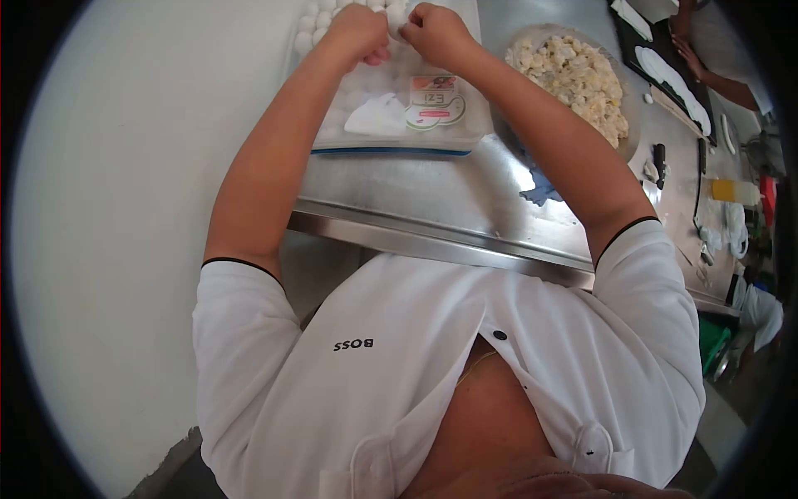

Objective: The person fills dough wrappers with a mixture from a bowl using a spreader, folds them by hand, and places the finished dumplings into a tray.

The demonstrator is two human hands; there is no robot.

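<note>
Both hands work over a wide translucent plastic tub [391, 152] with a blue lower front edge. Rows of small white balls [306, 40], which look like dough balls, fill its far part. My left hand [359, 33] is closed above them, with its fingers curled. Close to its right, my right hand [434, 35] is closed too, thumb and fingers pinched together. What either hand holds, if anything, is hidden. A white piece [376, 115] and a printed label [435, 101] show on the tub's near part.
A large bowl of pale, chunky food [573, 79] stands right of the tub on the steel table [399, 179]. A blue cloth [540, 190] lies below it. Farther right are a yellow bottle [731, 191] and another person's arm [727, 83]. A white wall [125, 208] stands left.
</note>
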